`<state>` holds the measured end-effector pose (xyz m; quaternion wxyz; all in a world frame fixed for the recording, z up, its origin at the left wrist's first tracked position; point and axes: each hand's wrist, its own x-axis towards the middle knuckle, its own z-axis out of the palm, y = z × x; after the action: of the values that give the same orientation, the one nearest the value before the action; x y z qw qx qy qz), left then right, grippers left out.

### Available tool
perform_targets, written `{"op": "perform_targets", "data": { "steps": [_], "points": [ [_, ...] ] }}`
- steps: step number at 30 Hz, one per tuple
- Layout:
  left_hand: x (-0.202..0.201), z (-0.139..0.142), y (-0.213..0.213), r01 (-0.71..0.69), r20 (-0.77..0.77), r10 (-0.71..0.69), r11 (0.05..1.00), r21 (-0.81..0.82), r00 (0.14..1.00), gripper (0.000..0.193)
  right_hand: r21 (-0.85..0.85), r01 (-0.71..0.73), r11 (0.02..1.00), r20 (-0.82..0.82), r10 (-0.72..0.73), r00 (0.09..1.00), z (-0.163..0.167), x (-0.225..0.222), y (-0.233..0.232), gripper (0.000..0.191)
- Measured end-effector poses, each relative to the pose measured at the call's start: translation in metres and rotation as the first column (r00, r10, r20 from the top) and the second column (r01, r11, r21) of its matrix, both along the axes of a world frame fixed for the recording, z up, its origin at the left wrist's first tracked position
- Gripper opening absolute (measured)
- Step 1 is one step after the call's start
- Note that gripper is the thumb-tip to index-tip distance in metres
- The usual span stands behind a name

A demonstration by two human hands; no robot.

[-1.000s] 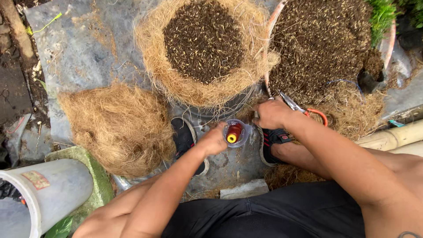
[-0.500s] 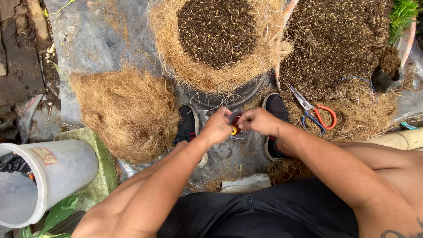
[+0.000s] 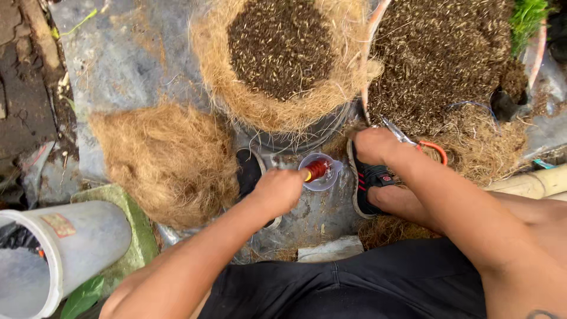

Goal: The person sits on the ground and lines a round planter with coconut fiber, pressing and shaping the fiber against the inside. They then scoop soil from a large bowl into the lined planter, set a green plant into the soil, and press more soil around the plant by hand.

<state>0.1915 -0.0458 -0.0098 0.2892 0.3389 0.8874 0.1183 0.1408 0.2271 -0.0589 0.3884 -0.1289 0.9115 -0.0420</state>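
Both hands, joined at the spool half a second ago, have parted: the right hand [image 3: 373,145] has gone out to the scissors [image 3: 413,142] lying on the coir beside the person's shoe [image 3: 369,180], while the left hand [image 3: 276,190] has kept the spool [image 3: 316,169].

That spool is a small reel wound with red thread or fine wire, yellow at its near end, lying over a clear plastic cup [image 3: 322,171] on the grey sheet [image 3: 130,77] on the ground, between the two shoes. The left fingers are curled shut around the spool's near end. The right fingers are folded down over the scissor blades; whether they have actually gripped them I cannot tell, as the hand hides the contact. Only the orange handle loops show past the wrist.

The spool looks light and rigid, probably smooth enough to roll, so a pinch across its ends or around the wound middle should suit it. The scissors are stiff metal, best taken by the loops.

A loose mound of brown coir [image 3: 168,156] lies to the left, a coir-lined basket of dark soil [image 3: 277,53] ahead, and a white bucket [image 3: 65,248] on its side near the left elbow.
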Motion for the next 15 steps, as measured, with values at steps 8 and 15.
{"op": "perform_targets", "data": {
  "steps": [8,15],
  "points": [
    [0.002,-0.074,-0.024,0.264,-0.081,-0.324,0.873,-0.41,0.943,0.041,0.33,0.112,0.937,-0.158,-0.063,0.985,0.111,-0.072,0.116,0.057],
    [-0.009,0.014,0.004,0.371,0.143,-0.342,0.845,-0.386,0.929,0.064,-0.06,0.554,0.83,-0.571,-0.484,0.663,0.1,-0.069,0.285,0.064]
  ]
}}
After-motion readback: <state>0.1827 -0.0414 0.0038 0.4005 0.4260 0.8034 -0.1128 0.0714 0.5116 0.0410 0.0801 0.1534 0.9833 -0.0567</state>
